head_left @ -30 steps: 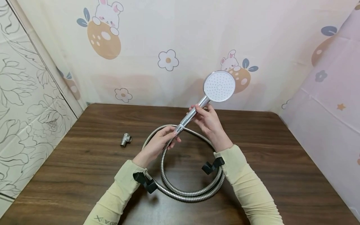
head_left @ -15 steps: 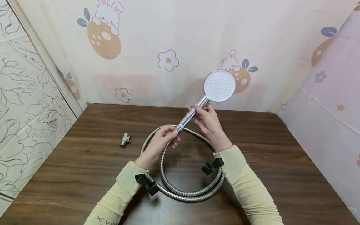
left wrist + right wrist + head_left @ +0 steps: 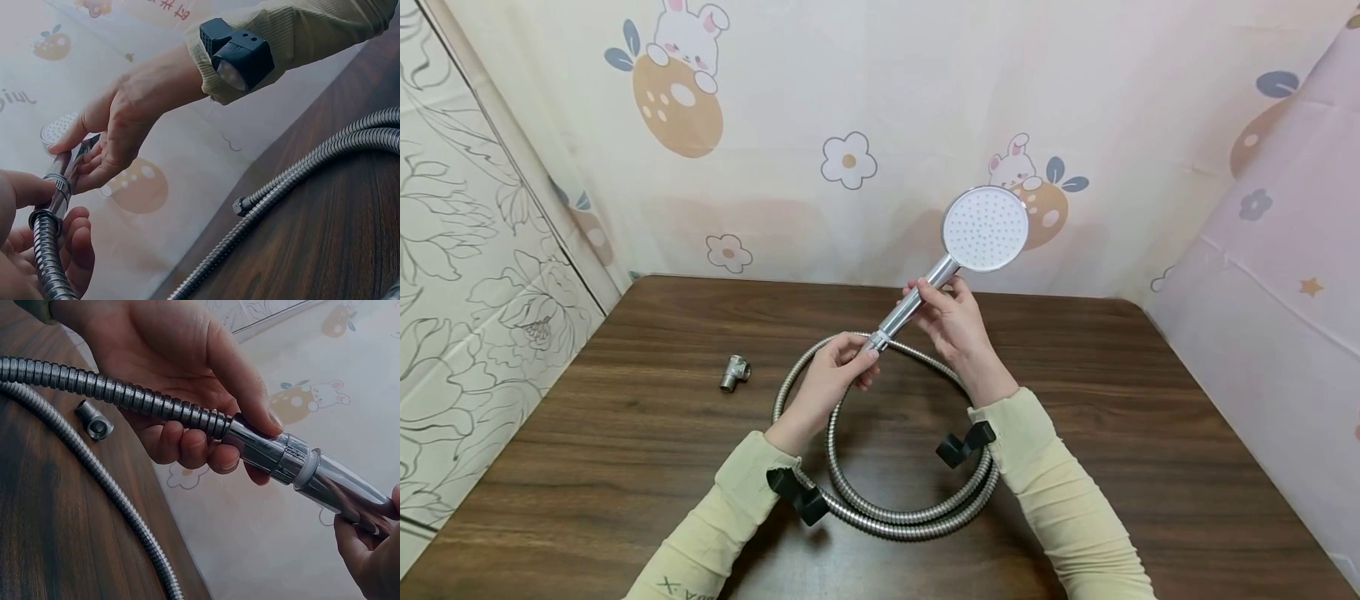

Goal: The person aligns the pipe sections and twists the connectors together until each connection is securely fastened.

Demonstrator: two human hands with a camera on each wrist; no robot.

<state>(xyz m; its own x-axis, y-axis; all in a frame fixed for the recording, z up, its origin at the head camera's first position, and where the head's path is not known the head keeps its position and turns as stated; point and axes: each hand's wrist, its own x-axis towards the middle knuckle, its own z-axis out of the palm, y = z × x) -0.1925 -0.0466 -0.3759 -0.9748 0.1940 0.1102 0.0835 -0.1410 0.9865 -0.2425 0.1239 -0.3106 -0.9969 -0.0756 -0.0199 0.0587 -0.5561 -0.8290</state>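
Note:
A chrome shower head with a round white spray face is held up above the table, tilted toward the upper right. My right hand grips its handle midway. Lower down, my left hand pinches the chrome connector nut between thumb and fingers. In the right wrist view the nut meets the handle's end, where a white ring shows. From the nut runs a ribbed metal shower hose, looped on the table below. Its other end, with a small hex nut, shows in the left wrist view.
On the dark wooden table, a small chrome tee fitting lies left of the hose loop. Printed curtain cloth hangs behind the table's far edge and at the right. Each sleeve carries a black wrist camera.
My left hand has turned slightly around the connector nut, its wrist shifting a little right and downward. The right hand and shower head stay almost still.

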